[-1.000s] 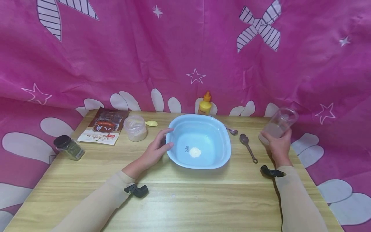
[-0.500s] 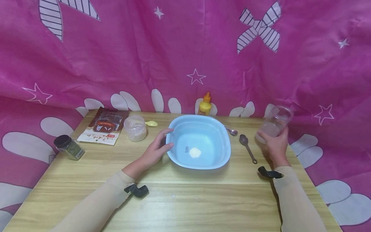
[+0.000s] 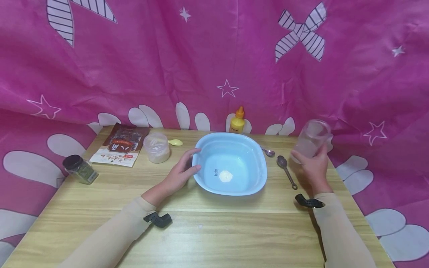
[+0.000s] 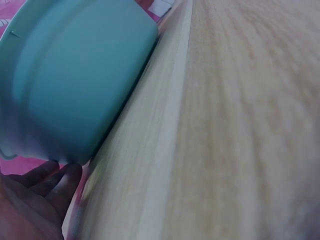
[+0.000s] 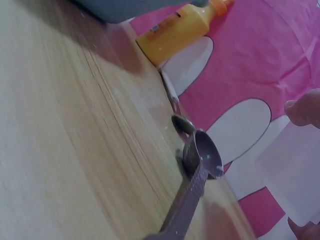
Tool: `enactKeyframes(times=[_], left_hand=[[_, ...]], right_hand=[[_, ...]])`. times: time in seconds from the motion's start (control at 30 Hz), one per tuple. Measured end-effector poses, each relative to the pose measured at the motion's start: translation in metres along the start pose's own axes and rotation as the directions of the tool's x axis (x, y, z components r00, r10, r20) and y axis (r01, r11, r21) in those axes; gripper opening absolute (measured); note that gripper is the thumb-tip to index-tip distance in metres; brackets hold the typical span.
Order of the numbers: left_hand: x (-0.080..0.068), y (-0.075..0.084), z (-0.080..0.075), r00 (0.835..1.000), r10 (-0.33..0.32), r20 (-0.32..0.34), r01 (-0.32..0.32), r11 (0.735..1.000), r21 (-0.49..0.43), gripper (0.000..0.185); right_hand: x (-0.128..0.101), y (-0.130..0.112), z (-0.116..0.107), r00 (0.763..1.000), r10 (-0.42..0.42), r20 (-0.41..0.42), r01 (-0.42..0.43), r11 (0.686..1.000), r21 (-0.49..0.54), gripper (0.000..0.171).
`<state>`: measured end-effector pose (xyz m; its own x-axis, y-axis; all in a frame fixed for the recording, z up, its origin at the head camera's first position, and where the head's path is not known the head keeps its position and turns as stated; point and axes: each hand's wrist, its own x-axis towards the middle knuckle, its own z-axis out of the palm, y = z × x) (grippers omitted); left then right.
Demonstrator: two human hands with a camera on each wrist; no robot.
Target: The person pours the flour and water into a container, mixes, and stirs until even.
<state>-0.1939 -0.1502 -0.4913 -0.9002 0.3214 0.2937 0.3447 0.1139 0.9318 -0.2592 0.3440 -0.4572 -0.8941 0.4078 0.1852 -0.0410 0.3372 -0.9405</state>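
Observation:
My left hand (image 3: 179,174) holds the left rim of a light blue basin (image 3: 259,182), its fingers also against the outer wall in the left wrist view. A small heap of white powder (image 3: 225,176) lies on the basin's floor. To the right, my right hand (image 3: 315,165) grips a clear cup (image 3: 310,137), with something pale and cloudy in its lower part. The cup appears raised off the table and leans to the right. Between basin and cup lies a brown measuring spoon (image 3: 285,169), seen close up in the right wrist view.
A metal spoon (image 3: 269,152) lies partly behind the basin, near a yellow squeeze bottle (image 3: 237,123). On the left are an open tub of white powder (image 3: 156,149), a yellow spoon (image 3: 175,142), a brown-and-white packet (image 3: 120,145) and a black-lidded spice jar (image 3: 80,170). A pink curtain (image 3: 201,56) hangs behind.
My right hand has moved the clear cup left toward the measuring spoon and basin. My left hand and the basin have stayed in place.

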Motion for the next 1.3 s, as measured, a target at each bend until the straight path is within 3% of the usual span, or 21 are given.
enactKeyframes(times=[0.5,0.7,1.0,1.17,1.3], left_hand=[[0.000,-0.003,-0.001,1.000,-0.010,-0.007,0.010,1.000,0.001,0.060],[0.000,-0.001,-0.001,1.000,-0.014,-0.003,0.014,1.000,-0.003,0.060],[0.001,0.000,-0.001,1.000,-0.015,-0.003,0.015,1.000,-0.009,0.059],[0.000,0.000,-0.001,1.000,-0.014,-0.003,0.014,1.000,-0.009,0.059],[0.001,0.000,-0.001,1.000,-0.017,0.000,0.017,1.000,-0.006,0.060]], right_hand=[[-0.021,-0.015,0.013,0.991,-0.072,0.115,0.076,0.997,-0.032,0.097],[-0.027,-0.017,0.020,0.990,-0.053,0.130,0.061,0.997,-0.053,0.099],[-0.032,-0.022,0.023,0.981,-0.134,0.141,0.149,0.983,-0.104,0.095],[-0.034,-0.025,0.023,0.970,-0.184,0.156,0.214,0.955,-0.206,0.095],[-0.035,-0.027,0.022,0.968,-0.178,0.178,0.215,0.952,-0.220,0.093]])
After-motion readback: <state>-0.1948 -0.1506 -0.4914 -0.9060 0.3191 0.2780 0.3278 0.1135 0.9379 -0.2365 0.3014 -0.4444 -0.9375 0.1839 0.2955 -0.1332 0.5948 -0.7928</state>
